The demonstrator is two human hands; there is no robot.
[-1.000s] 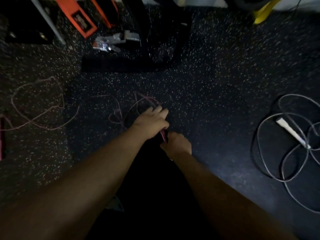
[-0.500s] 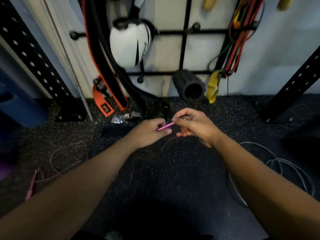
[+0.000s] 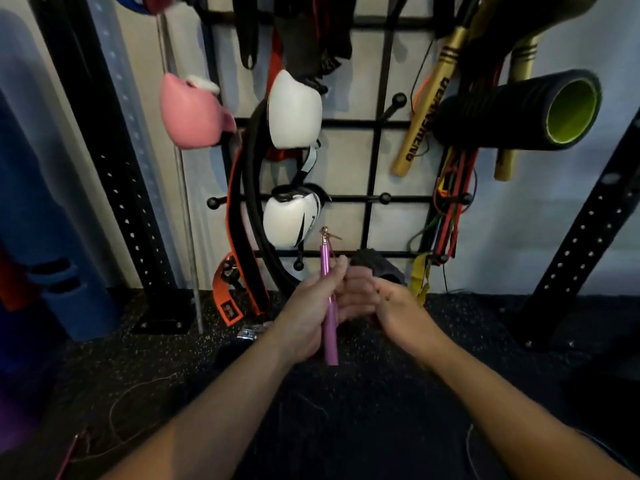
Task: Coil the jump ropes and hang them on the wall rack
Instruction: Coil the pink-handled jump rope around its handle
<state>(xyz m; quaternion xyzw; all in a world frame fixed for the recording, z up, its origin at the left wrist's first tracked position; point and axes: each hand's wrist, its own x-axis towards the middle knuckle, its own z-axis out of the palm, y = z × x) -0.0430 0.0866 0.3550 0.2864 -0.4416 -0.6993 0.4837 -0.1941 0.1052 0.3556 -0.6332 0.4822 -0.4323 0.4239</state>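
Observation:
My left hand [image 3: 311, 313] grips a pink jump rope handle [image 3: 328, 299], held nearly upright in front of the wall rack [image 3: 375, 161]. A thin pink rope leaves the handle's metal tip. My right hand [image 3: 384, 303] is beside it with curled fingers close to the rope; whether it pinches the rope is unclear. The rest of the pink rope [image 3: 138, 403] trails on the dark floor at lower left, where its second handle [image 3: 69, 452] lies. A bit of a white rope [image 3: 471, 445] shows at the lower right.
On the black grid rack hang pink [image 3: 190, 112] and white boxing gloves [image 3: 294, 109], a black-orange belt [image 3: 239, 244], gold bats, coloured bands and a foam roller [image 3: 519, 112]. A bare peg [image 3: 398, 98] sticks out at centre. Black perforated uprights [image 3: 114, 174] flank the rack.
I rose from the floor with the pink handle; the view swung up to the rack. The handle turned from level to nearly upright in my left hand, and my right hand slid off its tip.

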